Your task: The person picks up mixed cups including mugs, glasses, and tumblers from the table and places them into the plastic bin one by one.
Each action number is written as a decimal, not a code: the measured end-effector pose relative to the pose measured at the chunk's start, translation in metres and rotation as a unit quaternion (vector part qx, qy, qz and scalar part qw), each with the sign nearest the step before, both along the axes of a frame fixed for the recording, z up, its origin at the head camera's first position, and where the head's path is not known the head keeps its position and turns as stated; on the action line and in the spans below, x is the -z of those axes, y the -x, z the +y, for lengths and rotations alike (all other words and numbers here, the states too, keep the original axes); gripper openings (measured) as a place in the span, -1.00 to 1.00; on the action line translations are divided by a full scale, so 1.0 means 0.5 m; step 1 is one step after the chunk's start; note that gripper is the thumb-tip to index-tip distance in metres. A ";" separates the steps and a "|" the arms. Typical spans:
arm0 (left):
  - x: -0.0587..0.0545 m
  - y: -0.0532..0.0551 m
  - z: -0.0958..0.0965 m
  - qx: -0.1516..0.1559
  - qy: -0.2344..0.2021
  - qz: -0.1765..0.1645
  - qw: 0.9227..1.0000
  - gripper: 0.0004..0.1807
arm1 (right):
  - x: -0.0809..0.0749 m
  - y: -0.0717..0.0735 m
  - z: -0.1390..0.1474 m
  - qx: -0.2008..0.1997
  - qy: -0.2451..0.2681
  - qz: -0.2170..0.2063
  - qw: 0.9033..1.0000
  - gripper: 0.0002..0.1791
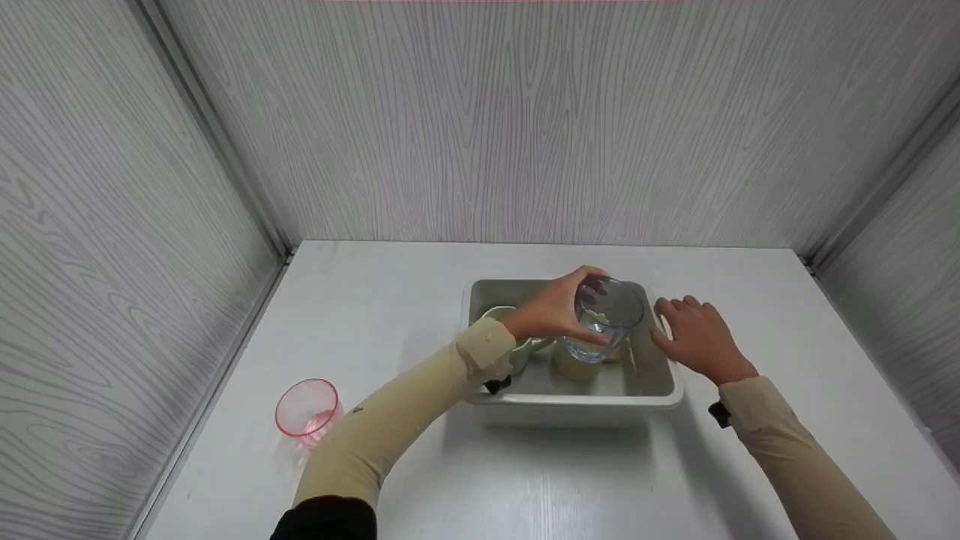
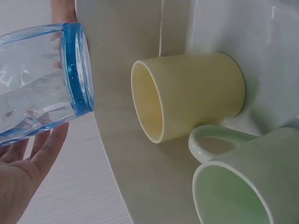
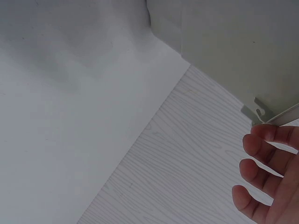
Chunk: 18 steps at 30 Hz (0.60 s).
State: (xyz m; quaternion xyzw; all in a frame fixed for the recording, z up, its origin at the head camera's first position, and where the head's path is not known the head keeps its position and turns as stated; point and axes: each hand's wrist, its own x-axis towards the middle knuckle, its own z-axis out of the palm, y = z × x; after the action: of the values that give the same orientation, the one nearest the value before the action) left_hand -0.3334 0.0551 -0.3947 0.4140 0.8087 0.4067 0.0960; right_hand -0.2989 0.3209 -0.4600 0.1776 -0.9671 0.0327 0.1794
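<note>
Gently, left grip [image 1: 551, 310] curled round the glass [image 1: 619, 305], right grip [image 1: 700, 337] slack, clear the yellow cup [image 2: 201, 93] toward the bench's [image 1: 757, 300] right edge before lowering.

You hold a clear, blue-tinted cup [image 1: 607, 324], mouth up and tilted, above the two o'clock part of your grey rectangular bin [image 1: 574, 414].

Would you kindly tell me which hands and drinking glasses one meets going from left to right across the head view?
Clear pink-rimmed tumbler, person's left hand, clear blue-tinted tumbler, person's right hand.
</note>
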 end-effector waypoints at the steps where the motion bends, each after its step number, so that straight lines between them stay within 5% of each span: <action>1: 0.000 0.001 0.001 0.001 -0.001 0.001 1.000 -0.03 | 0.000 0.000 0.000 0.000 0.000 0.000 1.000 -0.66; 18: 0.005 0.004 0.017 0.049 0.028 0.035 0.998 0.01 | 0.006 0.006 0.003 0.006 0.000 -0.003 1.000 -0.64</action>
State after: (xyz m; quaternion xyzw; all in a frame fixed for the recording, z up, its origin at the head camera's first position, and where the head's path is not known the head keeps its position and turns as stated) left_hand -0.3353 0.0637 -0.3973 0.4641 0.8014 0.3639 0.0995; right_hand -0.3018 0.3223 -0.4632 0.1720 -0.9686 0.0328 0.1766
